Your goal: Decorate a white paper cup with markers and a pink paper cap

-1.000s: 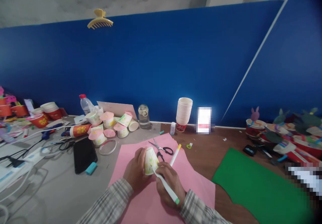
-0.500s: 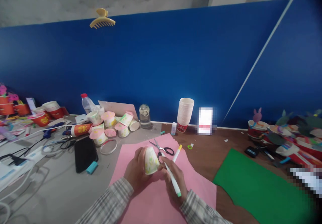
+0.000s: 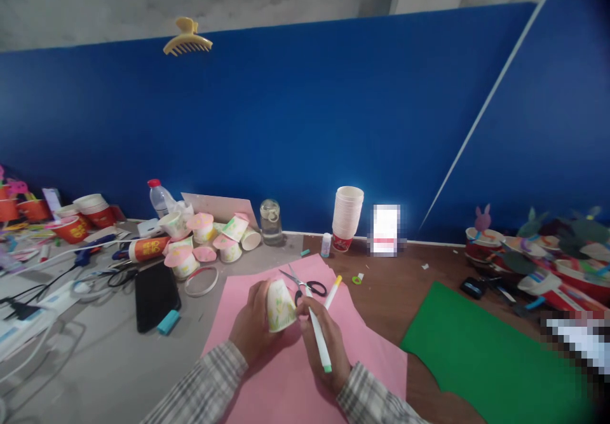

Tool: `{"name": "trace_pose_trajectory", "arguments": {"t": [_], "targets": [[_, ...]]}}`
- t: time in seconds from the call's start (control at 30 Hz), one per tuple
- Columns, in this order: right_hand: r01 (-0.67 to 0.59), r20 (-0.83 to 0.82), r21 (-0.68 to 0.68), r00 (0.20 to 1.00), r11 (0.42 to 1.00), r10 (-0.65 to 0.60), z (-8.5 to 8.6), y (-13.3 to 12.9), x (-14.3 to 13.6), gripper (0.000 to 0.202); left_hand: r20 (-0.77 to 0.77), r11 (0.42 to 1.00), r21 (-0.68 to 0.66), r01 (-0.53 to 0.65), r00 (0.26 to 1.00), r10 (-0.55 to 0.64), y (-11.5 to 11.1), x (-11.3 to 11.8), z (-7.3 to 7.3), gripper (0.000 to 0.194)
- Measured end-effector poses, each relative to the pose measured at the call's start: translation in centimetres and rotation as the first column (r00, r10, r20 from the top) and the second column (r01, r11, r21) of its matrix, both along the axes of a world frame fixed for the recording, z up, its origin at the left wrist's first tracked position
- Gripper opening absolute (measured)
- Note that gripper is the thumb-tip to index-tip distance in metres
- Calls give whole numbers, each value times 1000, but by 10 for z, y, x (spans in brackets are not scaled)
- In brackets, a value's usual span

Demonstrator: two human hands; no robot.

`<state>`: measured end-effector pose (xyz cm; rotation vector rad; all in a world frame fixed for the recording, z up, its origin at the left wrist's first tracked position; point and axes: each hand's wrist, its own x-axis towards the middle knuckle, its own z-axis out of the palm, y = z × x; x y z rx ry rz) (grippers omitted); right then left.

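My left hand [image 3: 252, 322] is closed around a small paper cup [image 3: 280, 307], white with a yellow-green leaf pattern, its wide rim tilted downward. In my right hand [image 3: 328, 341] lies a white marker [image 3: 319, 340] with a green end, its writing end toward the cup's side and hidden by my fingers. Both hands are over a sheet of pink paper [image 3: 267, 386]. Just beyond them, scissors [image 3: 305, 283] with black handles lie spread on the paper, next to a second white marker with a yellow end [image 3: 333, 292].
On the left are a black phone [image 3: 156, 297], a turquoise cap [image 3: 168, 322], a tape ring [image 3: 201, 281] and several patterned cups with pink pieces [image 3: 229, 246]. A glass jar [image 3: 271, 224] and stacked cups [image 3: 347, 217] stand at the back. Green paper [image 3: 486, 348] lies right.
The cup in my left hand has turned and tilted slightly. My right hand has shifted a little with the marker, now held steeper. The whole view has moved slightly.
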<state>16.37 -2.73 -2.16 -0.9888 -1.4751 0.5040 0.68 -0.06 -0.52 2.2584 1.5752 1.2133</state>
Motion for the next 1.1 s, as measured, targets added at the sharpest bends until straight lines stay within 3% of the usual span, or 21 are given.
{"name": "trace_pose_trajectory", "arguments": {"t": [0.13,0.23,0.5,1.1], "targets": [[-203,136,135,973,970,184,2,-3,7,32,-33,999,-25,22,999,-22,1,-4,-5,90],[-270,145,184,958,945,246,1,-3,8,31,-55,998,-61,16,998,-19,1,-5,-6,88],[-198,109,52,975,979,191,-4,-5,4,18,-57,995,-94,42,997,-47,1,-7,-5,93],[-211,177,74,965,975,195,0,-3,3,14,-97,988,-151,27,994,-42,0,-5,-1,86]]}}
